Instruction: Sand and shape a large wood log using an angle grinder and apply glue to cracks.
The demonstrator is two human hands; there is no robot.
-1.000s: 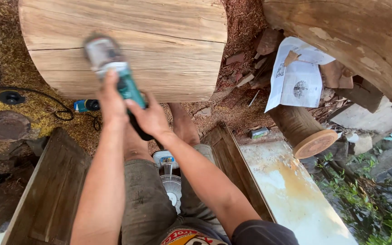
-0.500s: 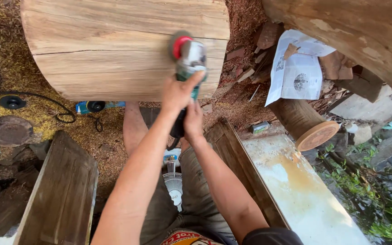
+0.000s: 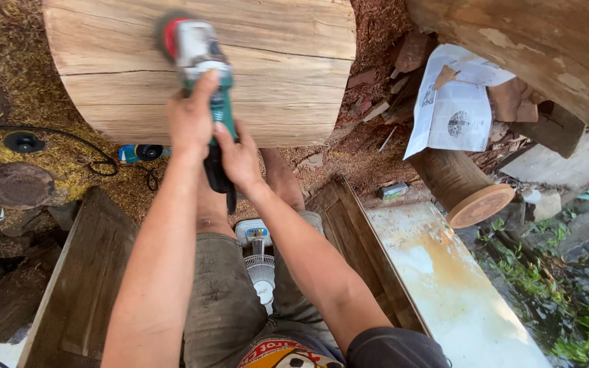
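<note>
A large pale log (image 3: 274, 68) lies across the top of the view on sawdust. Both my hands hold a green angle grinder (image 3: 199, 61) against its curved top. My left hand (image 3: 191, 119) grips the green body just behind the silver head. My right hand (image 3: 236, 158) wraps the black rear handle. The red disc end is blurred with motion, near the log's upper left part. My bare legs and feet show below the log.
A small white fan (image 3: 260, 269) stands between my knees. Wooden boxes sit at left (image 3: 83, 272) and right (image 3: 349, 238). A second grinder (image 3: 141, 152) and black cable lie on sawdust at left. A paper sheet (image 3: 455, 112), another log (image 3: 526, 48) and a round post (image 3: 468, 194) lie right.
The grinder swept from the log's left to its right half a second ago, and now has come back to the left and higher. Both hands stayed on it.
</note>
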